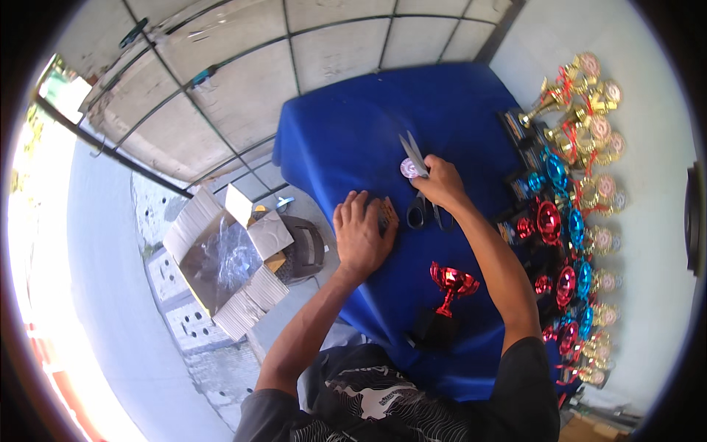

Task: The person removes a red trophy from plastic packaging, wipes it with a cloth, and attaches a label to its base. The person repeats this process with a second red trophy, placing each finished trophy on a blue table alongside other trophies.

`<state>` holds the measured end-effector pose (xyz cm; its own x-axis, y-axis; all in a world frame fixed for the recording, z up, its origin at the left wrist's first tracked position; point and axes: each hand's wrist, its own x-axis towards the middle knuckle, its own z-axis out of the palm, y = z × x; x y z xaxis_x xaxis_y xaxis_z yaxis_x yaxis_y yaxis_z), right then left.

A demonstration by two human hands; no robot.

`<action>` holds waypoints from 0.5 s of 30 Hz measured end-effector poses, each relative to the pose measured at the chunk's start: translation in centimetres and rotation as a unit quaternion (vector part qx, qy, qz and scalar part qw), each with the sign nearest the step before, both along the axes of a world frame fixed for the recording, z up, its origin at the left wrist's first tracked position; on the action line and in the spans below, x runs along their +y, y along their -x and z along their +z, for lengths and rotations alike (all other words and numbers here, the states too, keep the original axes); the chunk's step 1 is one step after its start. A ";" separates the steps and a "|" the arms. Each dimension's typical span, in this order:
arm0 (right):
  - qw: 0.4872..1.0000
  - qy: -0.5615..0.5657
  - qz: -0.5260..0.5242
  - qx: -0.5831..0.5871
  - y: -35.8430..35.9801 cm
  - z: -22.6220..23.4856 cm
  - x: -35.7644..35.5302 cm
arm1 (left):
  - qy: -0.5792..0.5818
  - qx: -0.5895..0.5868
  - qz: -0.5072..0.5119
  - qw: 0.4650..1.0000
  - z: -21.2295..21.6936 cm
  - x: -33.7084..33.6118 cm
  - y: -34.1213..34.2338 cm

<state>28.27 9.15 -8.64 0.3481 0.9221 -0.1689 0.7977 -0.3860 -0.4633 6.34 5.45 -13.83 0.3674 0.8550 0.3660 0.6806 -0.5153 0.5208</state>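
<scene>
1. The person's right hand is pinching a small round pale pink paper disc between its fingertips, so this hand is closed on the disc, over the blue cloth-covered table.
2. The grey metal scissors with black handles are lying on the cloth directly under this hand. Their long axis is running away from the person: the blades are pointing to the far edge of the table and the handles are lying on the near side, just below the right hand.
3. The left hand is resting flat on the cloth, fingers spread and gripping nothing, and it is touching a small brown card-like piece; I cannot tell exactly what this piece is.
4. The right hand is nearer to the scissors than the left hand; the handles are lying between both hands.
5. A red metallic trophy cup on a black base is standing on the table nearer to the person than the scissors.
</scene>
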 end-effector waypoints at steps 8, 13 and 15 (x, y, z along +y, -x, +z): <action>0.998 0.033 0.024 0.045 0.3 1.1 5.1 | 0.013 -0.023 0.003 1.000 0.2 0.0 0.0; 0.982 -0.085 0.041 0.166 1.4 -0.1 11.5 | 0.022 -0.025 0.032 0.999 -0.3 -0.3 0.0; 0.985 -0.110 0.070 0.113 2.6 -0.6 13.7 | -0.003 -0.025 0.071 0.997 0.0 -0.4 0.0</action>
<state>25.63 22.85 -9.25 0.1918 0.9812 -0.0192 0.7026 -0.1509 -0.6954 6.35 5.03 -13.83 0.2238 0.8951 0.3857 0.7201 -0.4185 0.5534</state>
